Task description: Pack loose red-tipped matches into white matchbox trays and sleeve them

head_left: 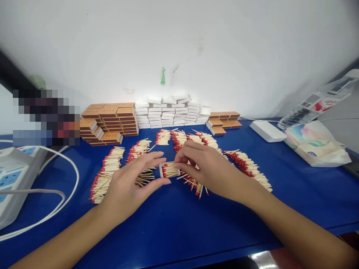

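Note:
A small white matchbox tray (160,171) lies in the middle, with red-headed matches (170,170) inside it. My left hand (130,183) frames the tray, its thumb along the near edge and fingertips at the far edge. At the tray's right end, my right hand (203,164) has thumb and forefinger pinched together on the matches; its other fingers are curled. Beneath and beside my right hand is a loose match pile (196,185). Other matches (144,177) show partly behind my left hand.
More match rows (108,173) fan out left, behind and right (249,170). White trays (168,112) are stacked along the wall between brown matchboxes (112,117) and a smaller matchbox stack (224,121). A power strip (14,179) with cables stands left; a tissue pack (316,144) and bottle (311,104) right.

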Motion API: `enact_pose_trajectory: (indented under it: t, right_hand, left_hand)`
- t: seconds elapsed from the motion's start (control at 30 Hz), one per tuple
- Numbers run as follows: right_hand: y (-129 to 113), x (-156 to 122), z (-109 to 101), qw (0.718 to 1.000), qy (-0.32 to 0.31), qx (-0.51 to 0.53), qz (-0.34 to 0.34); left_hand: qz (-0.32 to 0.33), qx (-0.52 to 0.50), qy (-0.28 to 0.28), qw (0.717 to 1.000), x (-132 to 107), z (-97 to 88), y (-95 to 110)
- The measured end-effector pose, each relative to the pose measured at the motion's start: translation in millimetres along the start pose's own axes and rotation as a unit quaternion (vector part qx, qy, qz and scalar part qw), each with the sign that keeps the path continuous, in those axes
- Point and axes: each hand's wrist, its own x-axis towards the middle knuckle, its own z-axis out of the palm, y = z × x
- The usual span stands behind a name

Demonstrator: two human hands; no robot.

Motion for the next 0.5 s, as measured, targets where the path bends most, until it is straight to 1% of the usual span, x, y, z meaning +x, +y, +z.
enact_pose_trajectory:
  t: [0.17, 0.27, 0.33, 0.37, 0.43, 0.5]
  right_hand:
    - [5.8, 0.3, 8.2, 0.998, 0.015, -0.034, -0.042]
    - [5.4, 2.3, 0.9, 0.996, 0.042, -0.048, -0.058]
    - [10.6, 1.8, -15.4, 0.994, 0.071, -0.068, -0.042]
    - [16.9, 0.4, -27.1, 0.993, 0.086, -0.082, -0.021]
    - [38.1, -5.4, -54.8, 0.986, 0.107, -0.12, 0.047]
    - [68.2, -14.5, -83.1, 0.973, 0.11, -0.156, 0.132]
  left_hand:
    - [-0.008, -0.002, -0.009, 1.0, 1.3, -0.2, 2.8]
    - [-0.02, -0.013, -0.006, 1.0, 1.4, -0.3, 3.4]
    - [-0.033, -0.026, 0.007, 0.999, 1.1, -0.7, 3.3]
    - [-0.037, -0.031, 0.017, 0.999, 0.8, -1.1, 3.0]
    - [-0.04, -0.036, 0.036, 0.998, 0.2, -1.8, 2.4]
    - [-0.038, -0.037, 0.041, 0.998, -0.4, -2.4, 1.9]
